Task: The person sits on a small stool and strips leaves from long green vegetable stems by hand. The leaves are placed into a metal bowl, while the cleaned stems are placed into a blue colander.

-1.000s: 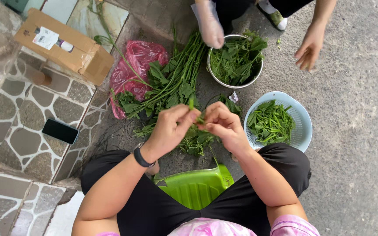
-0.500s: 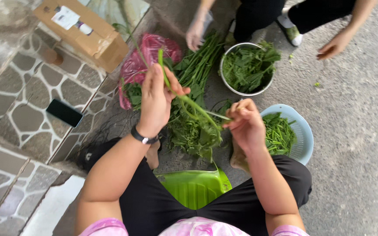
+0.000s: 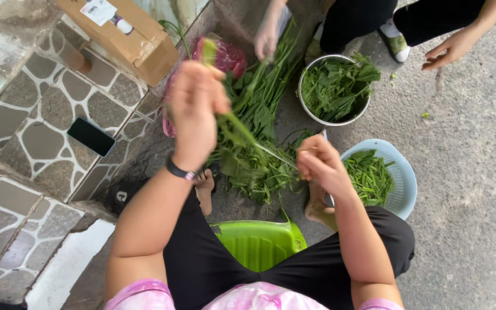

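Stem of leafy greens is stretched taut between the raised left hand, clenched on its top, and the right hand, pinching a thin strand; snapping could scatter pieces outside the blue colander.

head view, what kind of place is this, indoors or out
Probably outdoors, a doorstep or yard: rough grey concrete ground, a stone-patterned tiled step, and loose green leafy stalks piled directly on the ground.
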